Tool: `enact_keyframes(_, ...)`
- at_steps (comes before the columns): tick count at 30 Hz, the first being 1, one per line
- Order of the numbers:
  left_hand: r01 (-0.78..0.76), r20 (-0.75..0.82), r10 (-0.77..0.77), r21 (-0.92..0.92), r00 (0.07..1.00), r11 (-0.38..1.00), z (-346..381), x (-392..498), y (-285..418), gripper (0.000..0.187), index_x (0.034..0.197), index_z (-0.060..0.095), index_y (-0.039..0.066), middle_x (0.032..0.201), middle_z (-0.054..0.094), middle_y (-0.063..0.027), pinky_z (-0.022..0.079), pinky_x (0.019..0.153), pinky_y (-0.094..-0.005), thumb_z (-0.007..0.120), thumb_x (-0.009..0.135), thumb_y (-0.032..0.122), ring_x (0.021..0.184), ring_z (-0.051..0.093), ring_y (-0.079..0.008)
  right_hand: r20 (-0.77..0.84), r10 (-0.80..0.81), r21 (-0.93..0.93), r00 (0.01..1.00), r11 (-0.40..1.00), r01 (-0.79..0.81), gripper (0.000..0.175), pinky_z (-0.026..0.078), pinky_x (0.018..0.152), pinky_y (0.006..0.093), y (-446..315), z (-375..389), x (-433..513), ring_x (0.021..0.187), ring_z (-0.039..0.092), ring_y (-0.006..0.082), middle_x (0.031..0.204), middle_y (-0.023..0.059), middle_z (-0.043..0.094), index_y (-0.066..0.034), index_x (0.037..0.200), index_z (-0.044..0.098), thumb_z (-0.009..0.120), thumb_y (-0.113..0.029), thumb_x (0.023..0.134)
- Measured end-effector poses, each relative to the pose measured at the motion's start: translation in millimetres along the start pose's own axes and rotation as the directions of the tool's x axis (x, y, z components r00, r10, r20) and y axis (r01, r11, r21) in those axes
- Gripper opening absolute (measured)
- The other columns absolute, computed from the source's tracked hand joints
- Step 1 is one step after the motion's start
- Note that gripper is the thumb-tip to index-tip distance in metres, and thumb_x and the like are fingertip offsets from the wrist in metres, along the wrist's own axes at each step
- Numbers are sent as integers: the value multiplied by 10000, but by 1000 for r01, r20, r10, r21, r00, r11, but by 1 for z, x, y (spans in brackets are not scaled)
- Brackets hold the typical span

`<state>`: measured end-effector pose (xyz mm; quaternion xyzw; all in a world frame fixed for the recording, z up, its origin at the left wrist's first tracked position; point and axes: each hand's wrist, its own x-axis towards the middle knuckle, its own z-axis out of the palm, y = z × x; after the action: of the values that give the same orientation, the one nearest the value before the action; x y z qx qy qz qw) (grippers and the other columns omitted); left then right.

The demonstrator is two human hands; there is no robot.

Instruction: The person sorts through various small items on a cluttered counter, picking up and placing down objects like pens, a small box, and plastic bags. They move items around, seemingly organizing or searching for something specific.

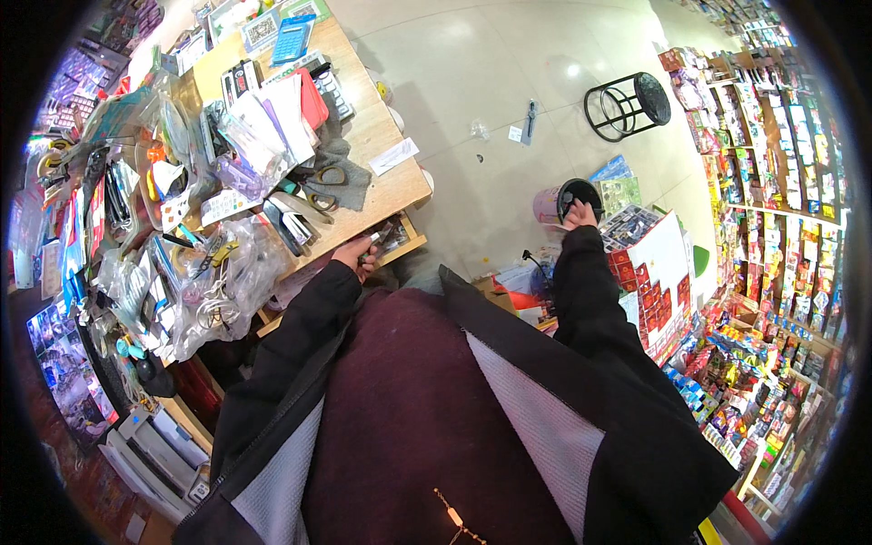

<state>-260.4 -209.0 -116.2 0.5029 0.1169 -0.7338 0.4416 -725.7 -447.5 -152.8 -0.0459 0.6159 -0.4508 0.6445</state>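
Observation:
My left hand [357, 257] is closed around a small whitish object, too small to name, at the open wooden drawer [413, 240] under the desk corner. Small items in clear wrapping lie in that drawer. Out to the right, my right hand [580, 215] is over the mouth of a round bin [547, 206] with a dark inside; whether its fingers hold anything cannot be told. On the wooden desk [402, 178], scissors [330, 175] rest on a grey cloth [355, 178], with a white paper slip [394, 157] near the edge.
Plastic bags [235, 300], papers and stationery crowd the desk at left. A black round stool [652, 99] and a packaged item [529, 122] are on the tiled floor. Red-and-white boxes [647, 286] stand beside my right arm. Stocked shelves [783, 211] line the right side.

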Motion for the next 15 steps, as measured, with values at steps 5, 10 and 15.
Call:
enact_keyframes(5, 248, 289, -270, 110, 918, 962, 15, -17, 13, 288, 825, 543, 41, 603, 460, 0, 248, 362, -174, 476, 869, 318, 450, 355, -60, 531, 140, 80, 836, 973, -215, 422, 250, 335, 215, 61, 131, -101, 419, 342, 107, 701, 46, 520, -77, 983, 544, 397, -458, 874)
enact_keyframes(10, -179, 410, -34, 470, 912, 865, 58, -64, 29, 302, 944, 594, 29, 634, 536, -6, 260, 346, -172, 445, 869, 281, 432, 400, -41, 827, 119, -60, 550, 990, -125, 558, 240, 333, 223, 92, 233, -199, 396, 344, 109, 639, 61, 518, -39, 953, 550, 276, -520, 883)
enact_keyframes(15, -211, 518, -5, 357, 855, 910, 78, -88, 43, 282, 910, 597, 47, 590, 532, 9, 239, 354, -172, 480, 869, 300, 430, 395, -39, 890, 187, -219, 415, 975, 30, 640, 297, 383, 235, 110, 278, -234, 432, 390, 116, 617, 66, 515, 8, 905, 544, 224, -546, 877)
